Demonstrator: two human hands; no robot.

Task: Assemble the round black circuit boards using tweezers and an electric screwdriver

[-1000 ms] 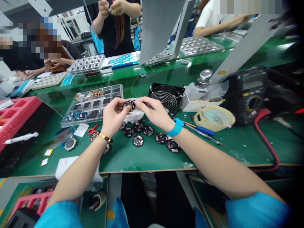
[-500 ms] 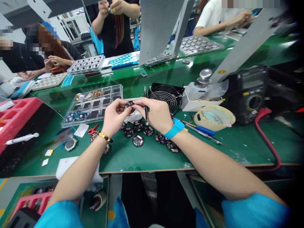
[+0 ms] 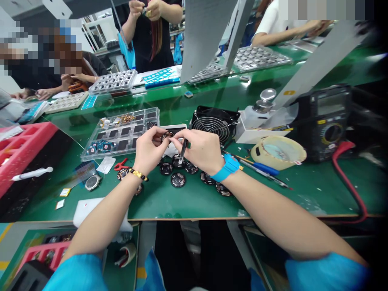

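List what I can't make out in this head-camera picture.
All in the head view:
Round part: mostly covered by the fingers of the left hand.
Slim dark tool in the right hand: too small to tell its working end.
Black disc: partly behind the right forearm.
Meter screen: too dim and blurred for any reading.
Object in the standing person's hands: too small to identify.

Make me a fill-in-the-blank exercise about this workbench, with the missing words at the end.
The left hand holds a small round part coloured ____.
The right hand, with a slim tool between its fingers, has a ____ band at its wrist.
The beaded bracelet is on the ____ wrist.
The multimeter stands to the ____ of the fan.

Missing words: black; blue; left; right.
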